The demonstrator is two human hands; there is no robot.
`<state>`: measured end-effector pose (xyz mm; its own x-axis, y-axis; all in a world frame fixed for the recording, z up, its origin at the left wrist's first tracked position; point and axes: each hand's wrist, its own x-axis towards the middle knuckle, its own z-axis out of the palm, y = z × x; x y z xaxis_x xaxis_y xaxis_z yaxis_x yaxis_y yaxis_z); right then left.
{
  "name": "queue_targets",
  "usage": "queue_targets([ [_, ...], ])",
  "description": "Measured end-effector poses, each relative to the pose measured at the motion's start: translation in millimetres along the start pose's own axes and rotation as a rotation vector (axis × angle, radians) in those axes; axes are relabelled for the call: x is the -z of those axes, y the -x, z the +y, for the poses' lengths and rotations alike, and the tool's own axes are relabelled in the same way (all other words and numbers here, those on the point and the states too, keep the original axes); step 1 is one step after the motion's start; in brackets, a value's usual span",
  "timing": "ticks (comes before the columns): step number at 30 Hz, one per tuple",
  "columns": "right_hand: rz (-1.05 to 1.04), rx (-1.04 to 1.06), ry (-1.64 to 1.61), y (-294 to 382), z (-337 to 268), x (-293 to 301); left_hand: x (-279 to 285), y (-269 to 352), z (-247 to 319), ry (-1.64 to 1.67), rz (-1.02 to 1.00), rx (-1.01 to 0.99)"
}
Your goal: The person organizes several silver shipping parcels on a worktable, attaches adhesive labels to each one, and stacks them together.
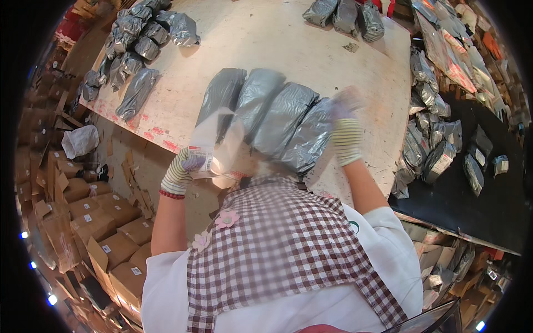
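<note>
Several grey plastic-wrapped parcels (pixel 287 116) lie side by side on the pale table (pixel 266 45) before me. My left hand (pixel 183 168), in a striped knitted glove, holds a sheet of printed labels (pixel 204 154) by its edge, with the thumb on top. Part of a glossy, curled sheet hangs over the lower ends of the leftmost parcels. My right hand (pixel 346 120), in a similar glove, is at the right edge of the rightmost parcel. Its fingers are blurred, so I cannot tell whether they hold anything.
A heap of wrapped parcels (pixel 137 37) stands at the table's far left, with one parcel (pixel 137 93) nearer. Others (pixel 345 18) sit at the far right edge. More lie beside a black surface (pixel 454 200) on the right. Cardboard boxes (pixel 104 224) fill the floor at left.
</note>
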<state>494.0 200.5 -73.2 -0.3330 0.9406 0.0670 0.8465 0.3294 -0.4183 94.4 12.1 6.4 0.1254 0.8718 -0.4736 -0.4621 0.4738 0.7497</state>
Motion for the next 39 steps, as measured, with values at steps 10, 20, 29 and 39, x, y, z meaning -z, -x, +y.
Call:
queue_targets([
  [10,-0.042,0.123,0.28,-30,-33,-6,-21,-24,-29,-0.014,0.177,-0.12],
  [20,-0.943,0.08,-0.957,36,-150,-1,-93,-41,-24,-0.178,0.278,-0.255],
  [29,-0.052,-0.093,-0.978,2,-178,-3,-79,-22,-40,-0.324,0.075,-0.109],
  [39,-0.659,0.013,-0.881,18,-144,-11,-61,-2,-29,-0.686,-0.193,-0.068],
])
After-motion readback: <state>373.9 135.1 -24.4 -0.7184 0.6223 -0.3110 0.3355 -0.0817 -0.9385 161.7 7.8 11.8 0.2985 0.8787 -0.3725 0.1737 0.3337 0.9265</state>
